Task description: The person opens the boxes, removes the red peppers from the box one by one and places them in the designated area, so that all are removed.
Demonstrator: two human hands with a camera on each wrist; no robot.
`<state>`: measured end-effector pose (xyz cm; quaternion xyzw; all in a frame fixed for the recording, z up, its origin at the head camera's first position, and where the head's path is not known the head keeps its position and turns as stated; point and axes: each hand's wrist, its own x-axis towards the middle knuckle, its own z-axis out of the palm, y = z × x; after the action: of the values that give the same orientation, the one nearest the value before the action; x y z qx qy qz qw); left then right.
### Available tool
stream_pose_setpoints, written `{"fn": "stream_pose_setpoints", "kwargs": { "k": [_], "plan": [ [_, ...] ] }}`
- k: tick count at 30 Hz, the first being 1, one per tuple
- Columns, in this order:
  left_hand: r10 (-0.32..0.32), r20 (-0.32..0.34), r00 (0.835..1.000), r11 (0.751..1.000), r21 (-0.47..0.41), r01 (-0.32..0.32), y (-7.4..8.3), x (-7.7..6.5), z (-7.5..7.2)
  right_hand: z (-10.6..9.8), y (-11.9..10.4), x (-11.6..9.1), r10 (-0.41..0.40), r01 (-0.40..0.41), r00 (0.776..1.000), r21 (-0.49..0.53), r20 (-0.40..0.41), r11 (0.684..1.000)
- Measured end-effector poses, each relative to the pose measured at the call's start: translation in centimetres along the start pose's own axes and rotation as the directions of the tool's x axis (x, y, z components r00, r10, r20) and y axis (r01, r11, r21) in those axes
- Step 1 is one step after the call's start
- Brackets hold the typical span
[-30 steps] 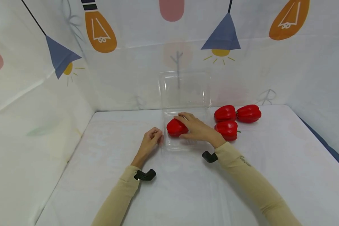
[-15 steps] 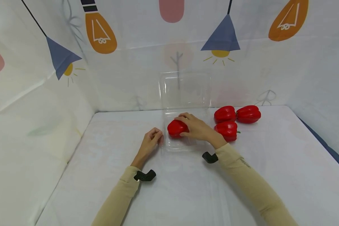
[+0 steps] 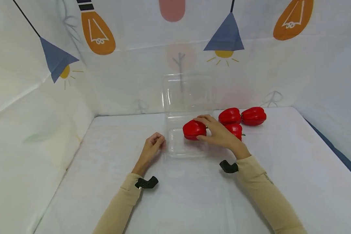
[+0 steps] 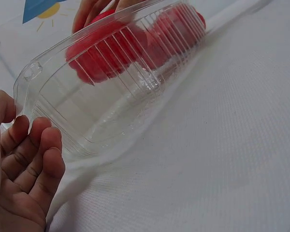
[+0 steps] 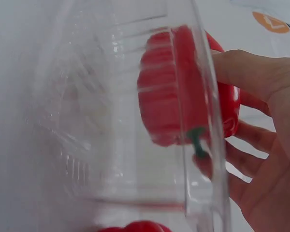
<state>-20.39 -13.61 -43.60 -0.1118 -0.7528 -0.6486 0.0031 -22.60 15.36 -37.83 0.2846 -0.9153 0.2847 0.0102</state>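
Observation:
A red bell pepper (image 3: 194, 130) with a green stem is in my right hand (image 3: 219, 134), gripped between thumb and fingers. It hangs inside or just over the clear plastic container (image 3: 178, 150); the right wrist view shows it partly behind the see-through wall (image 5: 183, 106). My left hand (image 3: 152, 146) is at the container's left side. In the left wrist view, that hand's thumb and forefinger (image 4: 19, 128) pinch the corner of the rim, with the other fingers curled. The container's clear lid (image 3: 190, 92) stands raised at the back.
Three more red bell peppers lie right of the container: one at the back (image 3: 229, 116), another beside it (image 3: 253, 116), and a nearer one (image 3: 235, 130) partly behind my right hand. A patterned cloth wall (image 3: 134, 74) rises behind the white table (image 3: 187, 195).
My right hand has moved to the right, carrying the bell pepper from the container's left side toward its middle. The left hand keeps its place at the rim. The head view has shifted slightly.

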Motion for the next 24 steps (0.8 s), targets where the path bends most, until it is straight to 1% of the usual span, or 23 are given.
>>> {"fn": "stream_pose_setpoints", "kwargs": {
  "k": [5, 9, 12, 18, 24],
  "plan": [
    [-0.002, -0.005, 1.000, 1.000, -0.025, 0.002, 0.0, -0.3, -0.1, -1.5, 0.4, -1.2, 0.018, -0.018, 0.999, 0.008, -0.041, 1.000],
    [-0.006, -0.009, 1.000, 0.999, -0.039, 0.005, 0.1, -0.6, -0.2, -2.7, 1.2, -2.5, 0.036, -0.034, 0.995, 0.022, -0.092, 0.999],
    [-0.022, -0.008, 1.000, 0.999, -0.047, 0.021, 0.2, -0.8, -0.3, -3.5, 1.8, -3.5, 0.064, -0.060, 0.990, 0.038, -0.129, 0.997],
    [-0.048, -0.019, 0.999, 0.999, -0.026, 0.048, 0.5, -1.2, -0.6, -5.0, 2.8, -5.2, 0.090, -0.078, 0.978, 0.070, -0.188, 0.994],
    [-0.059, -0.019, 0.998, 0.998, 0.000, 0.059, 0.4, -1.9, -0.4, -6.4, 4.1, -6.9, 0.094, -0.088, 0.964, 0.034, -0.247, 0.996]
  ]
}}
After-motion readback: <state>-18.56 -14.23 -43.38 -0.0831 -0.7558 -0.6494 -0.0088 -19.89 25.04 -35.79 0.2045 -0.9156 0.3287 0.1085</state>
